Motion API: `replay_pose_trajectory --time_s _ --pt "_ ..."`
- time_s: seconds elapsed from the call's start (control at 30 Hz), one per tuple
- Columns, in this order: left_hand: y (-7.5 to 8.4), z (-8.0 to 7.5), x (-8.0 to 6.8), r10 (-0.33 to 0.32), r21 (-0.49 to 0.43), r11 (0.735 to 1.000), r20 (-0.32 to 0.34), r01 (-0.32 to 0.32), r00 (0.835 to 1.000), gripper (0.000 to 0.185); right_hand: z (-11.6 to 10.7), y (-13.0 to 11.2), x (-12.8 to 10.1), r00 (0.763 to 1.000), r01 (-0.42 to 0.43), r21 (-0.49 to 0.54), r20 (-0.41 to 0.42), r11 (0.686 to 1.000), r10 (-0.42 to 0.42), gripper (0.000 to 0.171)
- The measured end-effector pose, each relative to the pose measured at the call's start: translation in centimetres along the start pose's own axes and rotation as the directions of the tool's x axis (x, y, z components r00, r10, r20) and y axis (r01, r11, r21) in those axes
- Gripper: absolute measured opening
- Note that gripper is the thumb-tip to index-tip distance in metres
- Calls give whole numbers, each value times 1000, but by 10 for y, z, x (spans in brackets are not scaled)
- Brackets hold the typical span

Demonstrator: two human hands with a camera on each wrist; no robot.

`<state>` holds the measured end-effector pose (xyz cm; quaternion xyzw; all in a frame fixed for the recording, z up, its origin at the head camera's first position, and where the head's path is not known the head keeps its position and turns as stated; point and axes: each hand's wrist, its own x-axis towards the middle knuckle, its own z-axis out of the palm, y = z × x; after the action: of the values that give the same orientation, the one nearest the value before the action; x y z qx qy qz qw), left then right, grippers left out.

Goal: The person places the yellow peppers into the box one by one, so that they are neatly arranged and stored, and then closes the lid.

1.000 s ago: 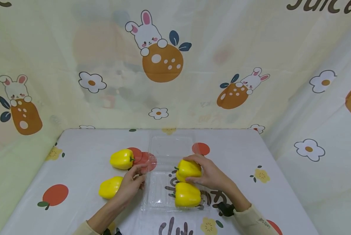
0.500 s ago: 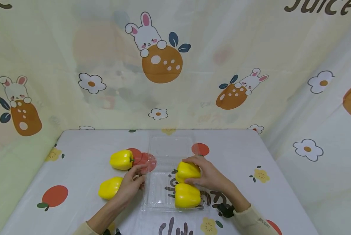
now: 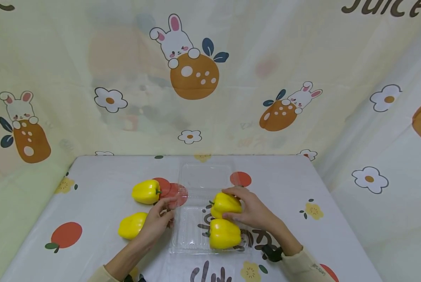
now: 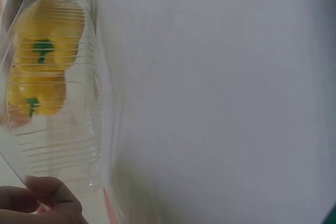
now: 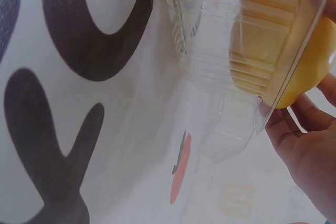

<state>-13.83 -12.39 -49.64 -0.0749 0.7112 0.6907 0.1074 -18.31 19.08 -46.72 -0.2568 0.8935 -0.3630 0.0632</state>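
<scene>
i have the right hand [image 3: 251, 210] clamped on a blocky yellow pepper [image 3: 225, 205] in the far right corner of a clear plastic box [image 3: 190, 232], left hand [image 3: 156, 222] pinching the box's left edge; seemingly mid-placing, next calling for release.

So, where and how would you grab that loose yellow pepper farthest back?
Probably from above, across the near and far flanks of the yellow pepper: it lies on its side, rounded body uncovered, stem pointing toward the clear container.
</scene>
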Motion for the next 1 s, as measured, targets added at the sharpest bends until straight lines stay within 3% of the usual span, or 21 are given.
replay_pose_trajectory --time_s 1.0 --pt "-1 0 1 4 3 1000 4 -4 1000 45 5 9 5 1000 -3 -19 4 1000 3 64"
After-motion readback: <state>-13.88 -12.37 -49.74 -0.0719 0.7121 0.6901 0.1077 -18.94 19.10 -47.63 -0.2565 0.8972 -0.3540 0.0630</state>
